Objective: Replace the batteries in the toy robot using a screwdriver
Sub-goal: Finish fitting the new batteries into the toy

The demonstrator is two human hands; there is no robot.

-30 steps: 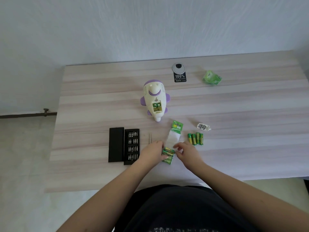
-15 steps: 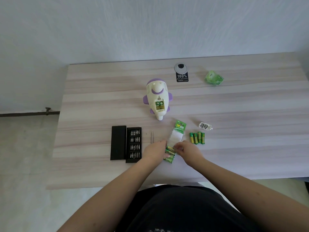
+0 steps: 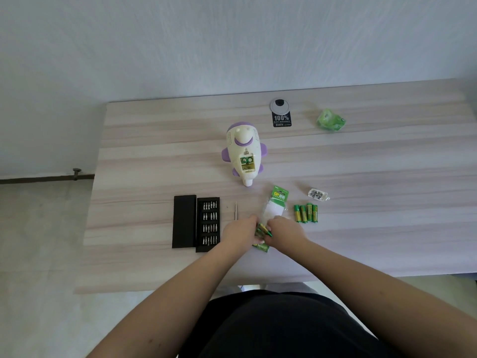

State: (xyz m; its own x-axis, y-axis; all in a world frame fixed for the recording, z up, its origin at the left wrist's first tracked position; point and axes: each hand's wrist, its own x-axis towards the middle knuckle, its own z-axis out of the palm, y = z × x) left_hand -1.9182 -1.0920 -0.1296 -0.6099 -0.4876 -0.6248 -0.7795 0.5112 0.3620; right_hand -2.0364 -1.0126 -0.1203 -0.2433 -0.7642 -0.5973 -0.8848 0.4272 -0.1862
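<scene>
The white and purple toy robot (image 3: pixel 244 151) lies on its front on the wooden table (image 3: pixel 144 156), its battery bay open with two green battery ends showing. A thin metal screwdriver (image 3: pixel 236 210) lies left of a green battery pack (image 3: pixel 275 208). My left hand (image 3: pixel 241 232) and my right hand (image 3: pixel 285 232) meet at the pack's near end, both gripping the green batteries there. Several loose green batteries (image 3: pixel 306 213) lie in a row to the right.
A black bit case (image 3: pixel 207 224) with its lid (image 3: pixel 184 221) beside it sits left of my hands. A small cover with screws (image 3: pixel 318 194), a crumpled green wrapper (image 3: pixel 331 120), a black label (image 3: pixel 281 119) and a grommet (image 3: pixel 279 105) lie farther back.
My hands have drawn closer together over the near end of the battery pack. The view has shifted slightly; nothing else on the table has moved.
</scene>
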